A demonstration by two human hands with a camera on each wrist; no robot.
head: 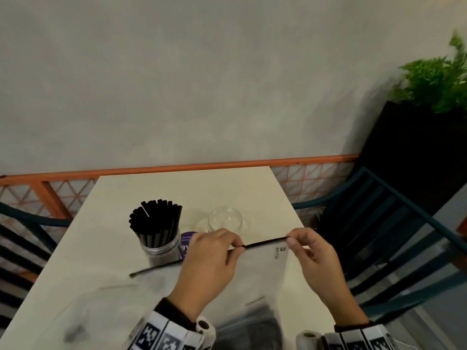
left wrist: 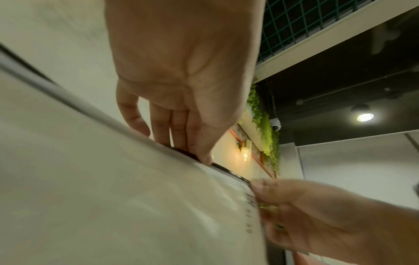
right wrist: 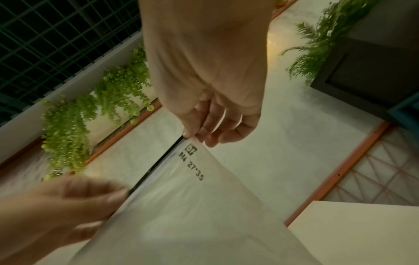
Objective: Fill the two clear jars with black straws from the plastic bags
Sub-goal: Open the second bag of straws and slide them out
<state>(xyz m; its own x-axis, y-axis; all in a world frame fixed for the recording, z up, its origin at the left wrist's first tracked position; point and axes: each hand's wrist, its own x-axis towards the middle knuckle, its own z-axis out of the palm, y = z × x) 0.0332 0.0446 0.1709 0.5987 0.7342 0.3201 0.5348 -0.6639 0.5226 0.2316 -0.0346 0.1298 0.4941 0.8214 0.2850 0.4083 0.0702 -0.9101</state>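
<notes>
A clear plastic bag (head: 257, 279) with a black zip strip along its top edge hangs above the white table (head: 177, 188). My left hand (head: 237, 247) pinches the strip near its middle, and my right hand (head: 293, 242) pinches the bag's right corner. A blurred dark mass (head: 252, 327) lies in the bag's bottom. The left wrist view shows the left hand (left wrist: 199, 156) on the strip. In the right wrist view the right hand (right wrist: 195, 136) pinches the corner beside printed text. One clear jar (head: 160, 245) is packed with black straws (head: 156, 223). The other clear jar (head: 225, 219) stands empty behind my hands.
A purple lid (head: 187, 245) lies between the jars. Teal chairs stand at the right (head: 379, 223) and left (head: 20, 248) of the table. An orange rail (head: 202, 168) runs behind it, with a black planter of green plant (head: 434, 82) at the far right.
</notes>
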